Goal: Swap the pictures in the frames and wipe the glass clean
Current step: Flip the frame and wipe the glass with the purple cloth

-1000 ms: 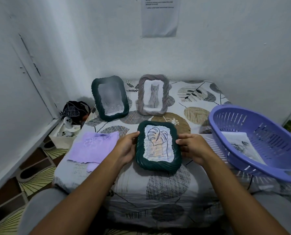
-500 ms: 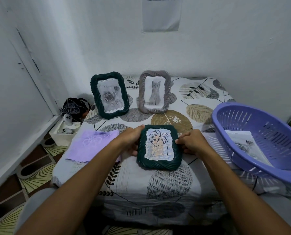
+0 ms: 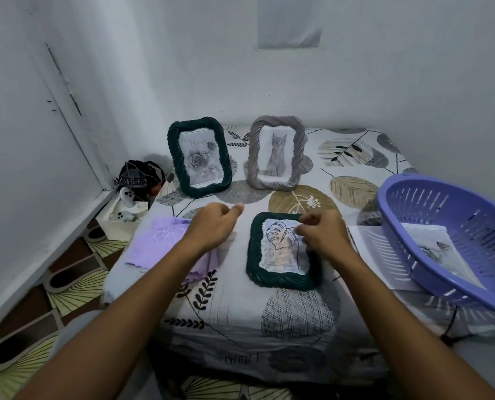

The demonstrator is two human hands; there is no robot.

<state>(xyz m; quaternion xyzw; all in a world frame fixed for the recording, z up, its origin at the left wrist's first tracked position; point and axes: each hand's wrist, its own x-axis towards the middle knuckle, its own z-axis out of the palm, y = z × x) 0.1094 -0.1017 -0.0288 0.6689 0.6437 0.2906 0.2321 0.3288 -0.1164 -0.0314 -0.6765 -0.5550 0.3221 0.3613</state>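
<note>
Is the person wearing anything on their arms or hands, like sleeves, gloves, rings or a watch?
No. Both forearms are bare all the way up to the bottom edge of the picture, with no sleeves showing. The left hand and the right hand have no gloves, and no watch, bracelet or ring can be seen on them from this side.

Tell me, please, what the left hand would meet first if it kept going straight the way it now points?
Probably the dark green rose frame standing upright beyond the left hand; depth is unclear, so it might pass beside it.
</note>
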